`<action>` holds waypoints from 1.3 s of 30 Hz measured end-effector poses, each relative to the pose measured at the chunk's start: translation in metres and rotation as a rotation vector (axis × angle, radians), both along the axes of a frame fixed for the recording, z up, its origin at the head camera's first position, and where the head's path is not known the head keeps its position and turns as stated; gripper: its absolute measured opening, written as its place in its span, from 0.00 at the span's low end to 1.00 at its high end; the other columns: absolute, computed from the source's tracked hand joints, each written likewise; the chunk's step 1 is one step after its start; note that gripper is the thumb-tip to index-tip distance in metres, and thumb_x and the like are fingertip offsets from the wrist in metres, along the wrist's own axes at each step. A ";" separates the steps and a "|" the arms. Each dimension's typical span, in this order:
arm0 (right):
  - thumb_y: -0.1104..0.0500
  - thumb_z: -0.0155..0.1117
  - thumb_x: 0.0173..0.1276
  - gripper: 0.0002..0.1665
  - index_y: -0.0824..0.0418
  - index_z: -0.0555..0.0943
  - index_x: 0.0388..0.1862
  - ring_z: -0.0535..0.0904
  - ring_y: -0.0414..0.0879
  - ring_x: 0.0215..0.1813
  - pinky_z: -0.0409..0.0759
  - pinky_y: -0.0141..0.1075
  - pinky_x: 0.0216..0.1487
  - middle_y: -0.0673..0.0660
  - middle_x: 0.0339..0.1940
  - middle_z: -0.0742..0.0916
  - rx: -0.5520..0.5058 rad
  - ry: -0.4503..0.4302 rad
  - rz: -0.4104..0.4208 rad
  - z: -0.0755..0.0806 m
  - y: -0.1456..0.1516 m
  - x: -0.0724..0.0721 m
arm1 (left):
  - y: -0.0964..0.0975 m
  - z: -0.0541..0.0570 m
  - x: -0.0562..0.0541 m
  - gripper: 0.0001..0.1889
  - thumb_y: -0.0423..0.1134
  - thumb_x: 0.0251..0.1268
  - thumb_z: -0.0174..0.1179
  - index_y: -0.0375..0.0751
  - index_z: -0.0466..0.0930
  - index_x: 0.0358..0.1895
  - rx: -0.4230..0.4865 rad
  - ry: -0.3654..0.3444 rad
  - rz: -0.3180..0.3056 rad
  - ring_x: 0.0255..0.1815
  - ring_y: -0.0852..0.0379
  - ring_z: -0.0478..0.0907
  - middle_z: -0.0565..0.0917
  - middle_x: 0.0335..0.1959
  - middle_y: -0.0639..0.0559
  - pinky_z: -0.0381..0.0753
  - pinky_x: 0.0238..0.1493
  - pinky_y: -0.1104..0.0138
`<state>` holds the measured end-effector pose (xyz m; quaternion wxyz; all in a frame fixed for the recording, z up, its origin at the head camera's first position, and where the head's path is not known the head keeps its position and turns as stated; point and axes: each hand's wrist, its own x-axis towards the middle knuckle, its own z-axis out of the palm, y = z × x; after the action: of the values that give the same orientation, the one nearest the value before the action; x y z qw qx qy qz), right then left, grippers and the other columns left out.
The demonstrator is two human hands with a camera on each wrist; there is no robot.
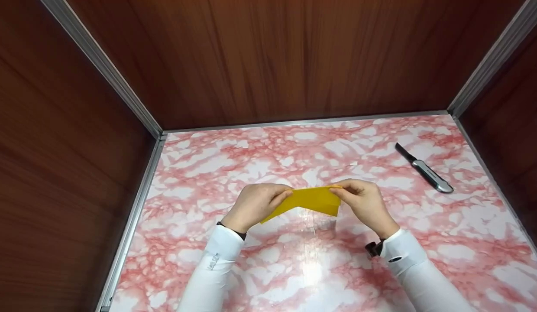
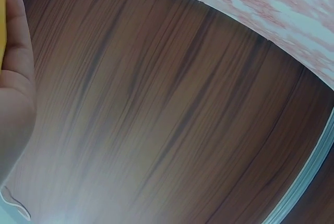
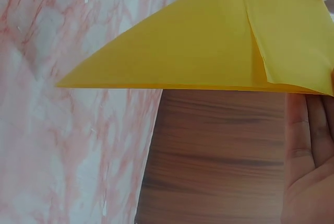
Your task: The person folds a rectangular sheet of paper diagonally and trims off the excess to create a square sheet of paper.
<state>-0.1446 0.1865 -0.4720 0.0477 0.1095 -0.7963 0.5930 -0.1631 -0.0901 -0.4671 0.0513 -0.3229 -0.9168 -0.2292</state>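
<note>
A folded sheet of yellow paper (image 1: pixel 314 199) is held up above the table between both hands. At its left end my left hand (image 1: pixel 259 203) pinches the top edge between thumb and fingers. The right hand (image 1: pixel 364 203) pinches the upper right corner in the same way. In the right wrist view the paper (image 3: pixel 172 51) tapers to a sharp point on the left, with a folded flap (image 3: pixel 284 31) on the right. The left wrist view catches only part of the left hand (image 2: pixel 18 88) and a sliver of yellow.
A utility knife (image 1: pixel 424 171) with a grey and black handle lies at the right on the red-and-white marbled table (image 1: pixel 208 160). Brown wood-grain panels (image 1: pixel 268 60) with metal edge strips (image 1: pixel 117 82) enclose the back and sides.
</note>
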 end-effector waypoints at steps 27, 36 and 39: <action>0.61 0.70 0.63 0.06 0.60 0.89 0.37 0.83 0.46 0.38 0.79 0.32 0.42 0.52 0.36 0.89 0.000 0.005 -0.043 -0.002 0.009 0.001 | -0.014 -0.003 0.001 0.14 0.51 0.74 0.51 0.56 0.86 0.44 0.014 -0.007 0.044 0.31 0.71 0.77 0.85 0.37 0.67 0.78 0.37 0.69; 0.59 0.70 0.63 0.07 0.60 0.89 0.38 0.83 0.46 0.38 0.79 0.32 0.43 0.53 0.36 0.89 -0.003 -0.005 -0.042 -0.002 0.012 0.001 | -0.018 -0.003 0.000 0.13 0.51 0.74 0.51 0.55 0.86 0.43 0.021 -0.016 0.049 0.29 0.70 0.75 0.84 0.35 0.67 0.76 0.34 0.69; 0.58 0.70 0.64 0.07 0.60 0.89 0.38 0.83 0.46 0.38 0.79 0.32 0.43 0.53 0.36 0.89 0.001 -0.013 -0.053 -0.003 0.014 0.001 | -0.019 -0.003 0.000 0.12 0.50 0.74 0.53 0.54 0.86 0.43 0.023 -0.016 0.057 0.29 0.69 0.75 0.84 0.36 0.67 0.76 0.34 0.69</action>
<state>-0.1435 0.2005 -0.4747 0.0580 0.0845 -0.7994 0.5920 -0.1631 -0.1093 -0.4703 0.0542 -0.2942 -0.9234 -0.2405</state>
